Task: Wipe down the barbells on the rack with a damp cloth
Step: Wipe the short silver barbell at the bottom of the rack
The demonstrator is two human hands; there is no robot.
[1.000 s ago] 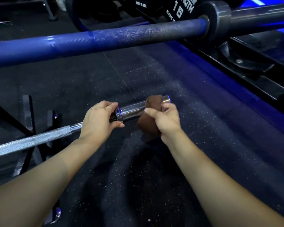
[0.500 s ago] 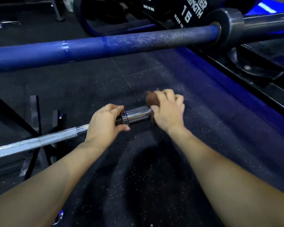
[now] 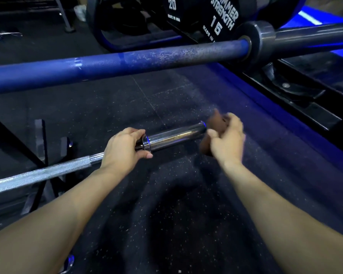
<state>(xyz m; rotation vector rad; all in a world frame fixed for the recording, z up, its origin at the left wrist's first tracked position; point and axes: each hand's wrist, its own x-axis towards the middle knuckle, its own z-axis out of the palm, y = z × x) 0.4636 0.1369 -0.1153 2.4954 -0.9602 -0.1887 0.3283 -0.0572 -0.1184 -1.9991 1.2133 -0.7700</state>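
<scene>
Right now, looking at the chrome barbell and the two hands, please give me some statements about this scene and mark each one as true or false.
1. The left hand grips the chrome barbell at the collar of its sleeve. True.
2. The brown cloth is wrapped around the middle of the sleeve. False: it is at the sleeve's free end, in the right hand, and the sleeve's middle is bare.
3. The blue barbell lies farther from the person than the chrome one. True.
4. The right hand is empty. False: its fingers hold the cloth.
5. A weight plate is loaded on the chrome barbell's sleeve. False: the sleeve carries no plate.
</scene>
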